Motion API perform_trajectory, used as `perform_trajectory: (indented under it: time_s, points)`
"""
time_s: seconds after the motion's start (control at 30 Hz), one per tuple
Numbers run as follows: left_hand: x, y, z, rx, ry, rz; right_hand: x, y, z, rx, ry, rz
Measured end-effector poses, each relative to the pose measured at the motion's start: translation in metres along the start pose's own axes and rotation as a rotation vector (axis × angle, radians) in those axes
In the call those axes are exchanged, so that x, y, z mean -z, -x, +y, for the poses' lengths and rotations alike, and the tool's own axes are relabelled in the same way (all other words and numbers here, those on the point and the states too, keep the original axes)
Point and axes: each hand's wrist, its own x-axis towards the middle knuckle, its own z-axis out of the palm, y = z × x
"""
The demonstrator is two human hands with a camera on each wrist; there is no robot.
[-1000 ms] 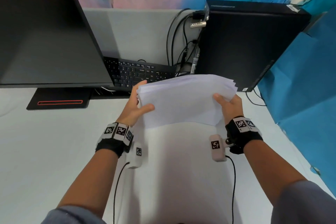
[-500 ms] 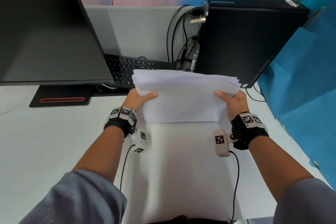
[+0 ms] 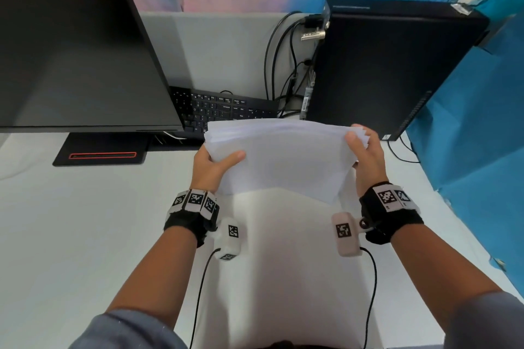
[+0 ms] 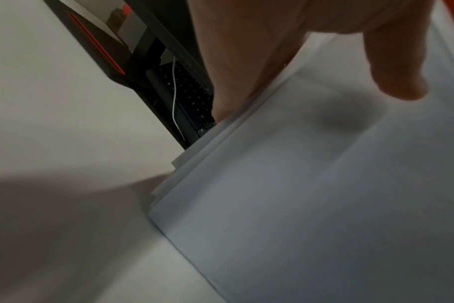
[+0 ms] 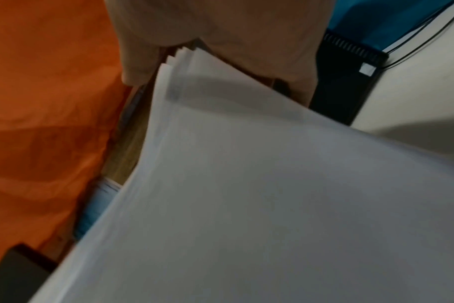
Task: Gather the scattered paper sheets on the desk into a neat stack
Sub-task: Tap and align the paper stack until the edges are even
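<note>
Paper stack (image 3: 283,156) held over white desk (image 3: 71,235), centre of head view, lower edge towards it.

Monitor (image 3: 76,59) at 10 o'clock, computer tower (image 3: 382,65) at 2, keyboard (image 3: 224,110) at 12. Gripped at left edge by left hand (image 3: 211,168), thumb on top; pinched at upper right corner by right hand (image 3: 365,156). Edges still uneven.
</note>
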Motion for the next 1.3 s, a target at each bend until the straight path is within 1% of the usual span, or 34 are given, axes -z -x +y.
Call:
perform_trajectory:
  time_s: [0.1, 0.2, 0.33, 0.43, 0.57, 0.63, 0.73, 0.9, 1.0, 1.07, 1.2, 1.27, 1.3]
  points:
    - [-0.002, 0.002, 0.006, -0.038, 0.089, -0.042, -0.008, -0.002, -0.010, -0.042, -0.034, 0.082]
    - [-0.011, 0.002, 0.018, -0.096, 0.118, 0.031, -0.015, -0.005, -0.011, -0.102, -0.015, 0.142]
    - [-0.020, -0.004, 0.032, -0.139, 0.129, 0.133, -0.016, -0.006, -0.011, -0.127, -0.041, 0.178]
    - [-0.024, -0.007, 0.036, -0.172, 0.122, 0.179, -0.021, -0.006, -0.012, -0.126, 0.022, 0.189]
    - [-0.017, -0.009, 0.031, -0.226, 0.080, 0.150, -0.025, -0.005, -0.015, -0.074, 0.085, 0.247]
    - [-0.013, -0.010, 0.029, -0.239, 0.066, 0.135, -0.025, -0.005, -0.015, -0.074, 0.093, 0.270]
    - [-0.009, -0.007, 0.028, -0.260, 0.093, 0.106, -0.023, -0.007, -0.012, -0.067, 0.103, 0.282]
    - [-0.004, -0.006, 0.028, -0.254, 0.191, 0.104, -0.018, -0.012, -0.005, -0.011, 0.169, 0.298]
    - [-0.012, -0.004, 0.033, -0.264, 0.175, 0.078, -0.019, -0.012, -0.005, -0.007, 0.144, 0.271]
    - [-0.016, -0.003, 0.035, -0.256, 0.145, 0.027, -0.020, -0.010, -0.004, 0.012, 0.124, 0.217]
    - [-0.013, -0.002, 0.031, -0.271, 0.095, -0.104, -0.010, -0.002, 0.001, 0.071, 0.040, -0.014]
    - [-0.014, -0.003, 0.029, -0.279, 0.039, -0.082, -0.005, -0.003, 0.006, 0.115, 0.102, -0.071]
    - [-0.016, -0.003, 0.030, -0.278, 0.032, -0.043, -0.004, -0.005, 0.008, 0.139, 0.153, -0.063]
